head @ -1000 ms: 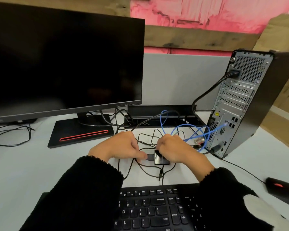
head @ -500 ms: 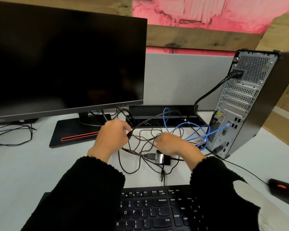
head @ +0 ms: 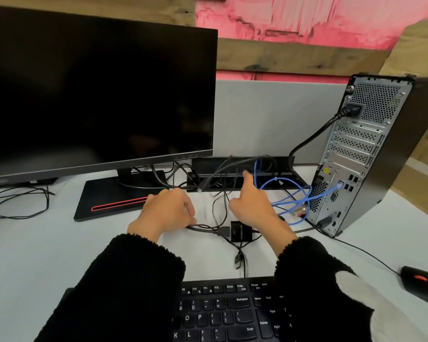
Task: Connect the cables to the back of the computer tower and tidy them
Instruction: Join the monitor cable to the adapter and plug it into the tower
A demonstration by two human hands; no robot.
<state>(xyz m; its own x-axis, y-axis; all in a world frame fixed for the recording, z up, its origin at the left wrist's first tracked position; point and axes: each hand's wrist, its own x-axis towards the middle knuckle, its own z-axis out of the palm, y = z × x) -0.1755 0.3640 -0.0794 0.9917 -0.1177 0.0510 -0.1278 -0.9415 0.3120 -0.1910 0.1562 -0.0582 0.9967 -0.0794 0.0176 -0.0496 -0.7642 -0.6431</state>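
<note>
The computer tower (head: 356, 156) stands at the right with its back panel facing me. A thick black power cable (head: 314, 139) is plugged in near its top, and a blue network cable (head: 282, 193) loops from a lower port. My left hand (head: 168, 211) lies with curled fingers on a black cable (head: 203, 228) that runs into a small black adapter box (head: 241, 234). My right hand (head: 252, 206) is above that box, its index finger raised into the tangle of black cables. A blurred cable plug (head: 200, 190) hangs just beyond my left fingers. A loose USB plug (head: 237, 262) lies near the keyboard.
A dark monitor (head: 97, 95) on a black base fills the left. A black cable tray (head: 208, 166) runs along the grey partition. The keyboard (head: 220, 312) is at the front edge, a wired mouse (head: 420, 280) at the right, more loose cables (head: 17, 201) at far left.
My left hand dropped from the raised cable back toward the table near the adapter. My right hand lifted off the adapter, and its index finger now points up into the cables.
</note>
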